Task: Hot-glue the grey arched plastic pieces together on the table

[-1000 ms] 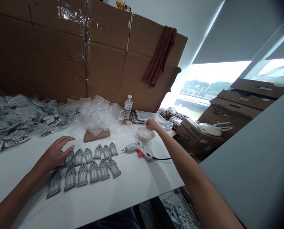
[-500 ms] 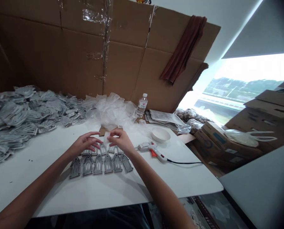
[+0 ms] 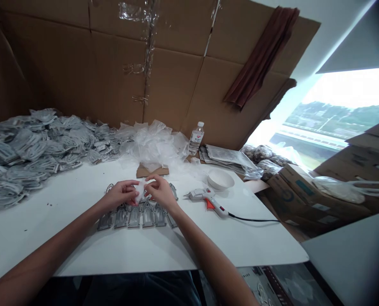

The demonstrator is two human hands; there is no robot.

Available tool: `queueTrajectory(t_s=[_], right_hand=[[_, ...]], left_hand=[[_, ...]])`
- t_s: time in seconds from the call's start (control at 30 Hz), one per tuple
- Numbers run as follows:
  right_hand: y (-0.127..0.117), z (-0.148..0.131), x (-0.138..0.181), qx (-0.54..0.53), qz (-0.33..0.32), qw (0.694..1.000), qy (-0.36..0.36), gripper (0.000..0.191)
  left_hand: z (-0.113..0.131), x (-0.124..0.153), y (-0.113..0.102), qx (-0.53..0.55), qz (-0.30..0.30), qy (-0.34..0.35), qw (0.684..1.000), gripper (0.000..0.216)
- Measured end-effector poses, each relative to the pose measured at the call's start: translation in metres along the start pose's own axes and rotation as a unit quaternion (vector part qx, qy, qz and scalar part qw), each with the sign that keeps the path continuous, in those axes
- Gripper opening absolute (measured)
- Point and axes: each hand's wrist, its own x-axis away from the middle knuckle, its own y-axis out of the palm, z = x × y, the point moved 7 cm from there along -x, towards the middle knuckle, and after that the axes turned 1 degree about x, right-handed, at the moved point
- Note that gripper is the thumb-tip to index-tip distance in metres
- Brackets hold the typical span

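Note:
My left hand (image 3: 121, 194) and my right hand (image 3: 160, 191) meet above the white table (image 3: 240, 242), with a small white wad of soft material (image 3: 140, 190) pinched between their fingers. Directly under my hands lie two rows of grey arched gothic-window pieces (image 3: 135, 216), and my hands hide most of the far row. To the right of my right hand, a white hot glue gun (image 3: 208, 203) with an orange trigger lies on its side. Beyond it stands a white bowl (image 3: 220, 179).
A large heap of grey pieces (image 3: 33, 144) covers the table's left side. Crumpled clear plastic (image 3: 153, 144) lies at the back, near a water bottle (image 3: 196, 138) and a stack of papers (image 3: 227, 159). Cardboard boxes (image 3: 307, 195) stand beyond the right edge.
My right hand has left the bowl and joined my left above the rows, with the white wad between them. The view has turned, shifting the table's contents rightward in the picture.

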Motion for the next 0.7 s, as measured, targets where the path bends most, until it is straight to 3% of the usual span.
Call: queueTrajectory(t_s=[0.13,0.33,0.7], right_hand=[[-0.017,0.000,-0.009,0.052,0.025,0.998,-0.016,0.014],[-0.070,-0.011,-0.015,0.202,0.067,0.976,-0.042,0.022],[-0.092,0.005,-0.012,0.379,-0.018,0.924,0.043,0.026]], left_hand=[[0.004,0.002,-0.003,-0.003,0.014,0.004,1.000,0.070],[0.007,0.003,-0.010,-0.008,0.037,0.008,0.999,0.060],[0.000,-0.003,-0.019,-0.040,0.053,0.017,0.998,0.054]])
